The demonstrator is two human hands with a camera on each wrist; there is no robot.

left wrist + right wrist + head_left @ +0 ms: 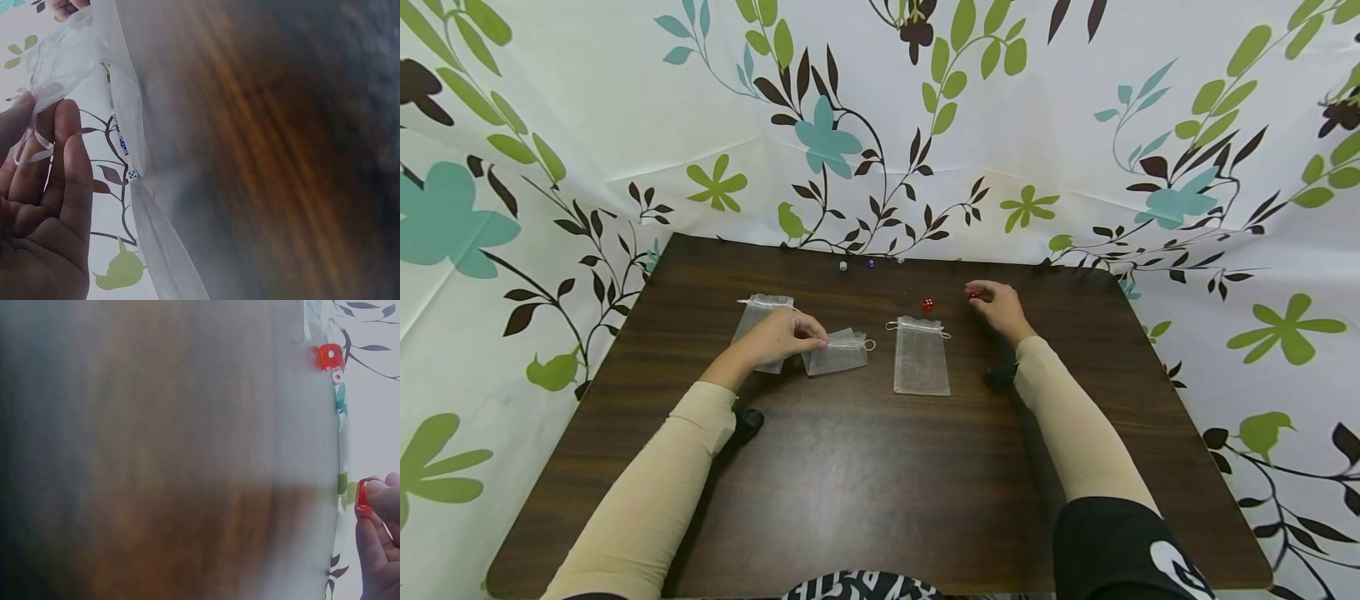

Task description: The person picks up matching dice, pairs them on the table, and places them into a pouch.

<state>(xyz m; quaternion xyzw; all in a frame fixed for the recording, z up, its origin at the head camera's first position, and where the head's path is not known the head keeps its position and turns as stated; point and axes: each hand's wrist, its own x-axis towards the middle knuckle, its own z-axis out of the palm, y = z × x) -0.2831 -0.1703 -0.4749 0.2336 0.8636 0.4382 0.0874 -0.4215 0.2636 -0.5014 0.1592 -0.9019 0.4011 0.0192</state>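
Observation:
My left hand (784,337) pinches the drawstring top of a sheer white drawstring bag (837,358) between thumb and fingers. In the left wrist view the bag's gathered cloth (65,53) and ribbon loop (42,153) show at the fingertips. A second sheer bag (769,305) lies partly hidden under that hand. To the right, a third sheer bag (922,362) lies flat with its drawstrings at the top. My right hand (997,310) holds a red die (364,495) between thumb and fingertips. Another red die (928,304) rests on the table just left of it.
Along the back edge of the dark wooden table (865,492) sit a white die (842,266), a blue die (871,263) and a small pale die (900,260). A white cloth with leaf prints (880,100) hangs behind the table and along its sides.

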